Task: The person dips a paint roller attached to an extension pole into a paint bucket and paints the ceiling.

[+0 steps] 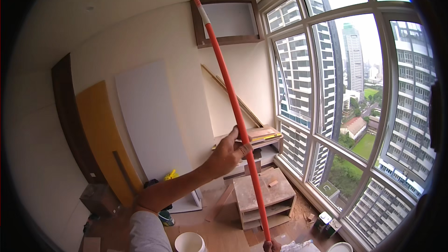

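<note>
A long orange-red pole [226, 74] with a pale band near its upper part rises at a slant in front of me, its tip reaching the ceiling area at the top of the view. My left hand [228, 154] is wrapped round the pole at about its middle, the arm stretched forward in a grey sleeve. Low in the picture, my right hand [272, 246] grips the pole's lower end, partly cut off by the frame's edge. Behind the pole stands a dusty wooden shelf unit [261, 187] with a small wood block [273, 184] on top.
An open wall cabinet [254, 37] hangs high up. Large windows [326, 144] line the right side. A white board [144, 112] and a yellow-brown panel [100, 121] lean at the left. A white bucket [190, 242], tins [323, 219] and wood scraps lie on the floor.
</note>
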The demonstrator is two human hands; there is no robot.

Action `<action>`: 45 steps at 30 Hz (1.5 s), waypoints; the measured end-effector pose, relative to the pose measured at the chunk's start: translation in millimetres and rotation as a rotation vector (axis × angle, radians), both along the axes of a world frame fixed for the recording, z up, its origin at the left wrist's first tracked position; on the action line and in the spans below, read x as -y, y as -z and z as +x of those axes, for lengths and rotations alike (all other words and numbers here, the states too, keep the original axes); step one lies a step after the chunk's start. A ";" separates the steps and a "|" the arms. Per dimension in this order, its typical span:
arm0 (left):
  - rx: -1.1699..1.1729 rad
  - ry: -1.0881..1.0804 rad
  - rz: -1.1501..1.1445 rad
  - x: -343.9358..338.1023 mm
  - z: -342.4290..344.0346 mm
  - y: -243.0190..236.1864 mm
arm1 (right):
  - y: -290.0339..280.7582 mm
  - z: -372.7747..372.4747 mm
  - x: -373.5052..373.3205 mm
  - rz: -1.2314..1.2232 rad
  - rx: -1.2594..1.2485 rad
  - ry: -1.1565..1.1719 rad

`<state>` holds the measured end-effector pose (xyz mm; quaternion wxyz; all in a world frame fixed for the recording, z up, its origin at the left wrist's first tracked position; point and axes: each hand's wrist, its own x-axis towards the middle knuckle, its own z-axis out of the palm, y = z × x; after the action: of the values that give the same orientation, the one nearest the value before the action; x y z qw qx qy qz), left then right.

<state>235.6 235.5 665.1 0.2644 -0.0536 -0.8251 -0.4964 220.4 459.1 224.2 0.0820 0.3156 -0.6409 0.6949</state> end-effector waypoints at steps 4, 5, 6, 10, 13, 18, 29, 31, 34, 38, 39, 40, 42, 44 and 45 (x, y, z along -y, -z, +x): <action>0.060 0.076 -0.059 -45.1 33.4 8.0 | 34.6 25.0 -46.7 0.119 -0.012 0.072; 0.063 0.136 -0.006 -53.8 36.6 11.9 | 43.0 28.9 -56.8 0.141 -0.011 0.091; 0.026 0.195 0.002 -60.3 40.4 15.6 | 50.6 32.1 -64.1 0.163 -0.009 0.110; 0.143 0.162 0.110 -75.0 46.4 25.7 | 70.8 45.3 -100.8 0.194 0.127 0.079; 0.144 0.204 0.016 -84.5 47.7 31.1 | 75.6 49.3 -122.0 0.192 0.176 0.057; 0.114 0.210 -0.062 -86.7 40.1 23.6 | 68.9 43.2 -124.5 0.189 0.160 0.062; -0.019 0.005 0.063 13.4 -35.5 -28.9 | -48.5 -18.1 -27.8 0.117 0.065 0.012; -0.016 -0.048 0.086 38.6 -52.8 -49.2 | -69.2 -29.4 -0.4 0.084 0.077 0.000; -0.032 -0.080 0.097 69.8 -73.3 -77.7 | -98.2 -43.6 32.6 0.103 0.093 0.025; -0.029 -0.092 0.143 89.7 -83.0 -96.3 | -125.1 -54.0 50.5 0.157 0.129 0.012; -0.039 -0.077 0.151 90.0 -82.9 -96.0 | -126.1 -54.7 50.7 0.162 0.103 0.026; -0.056 -0.078 0.155 88.4 -81.3 -94.0 | -124.1 -54.2 48.5 0.131 0.051 0.016; -0.033 -0.040 0.155 78.9 -74.0 -84.6 | -109.7 -51.0 40.3 0.126 0.095 0.020; -0.001 -0.021 0.077 61.2 -61.1 -69.1 | -84.5 -42.3 27.8 0.088 0.123 -0.001; 0.015 0.004 0.060 50.7 -52.2 -60.3 | -69.4 -37.9 19.7 0.068 0.142 -0.002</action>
<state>183.4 184.8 725.4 0.2587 -0.0436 -0.8116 -0.5220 182.5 439.4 293.5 0.0247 0.2689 -0.6680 0.6935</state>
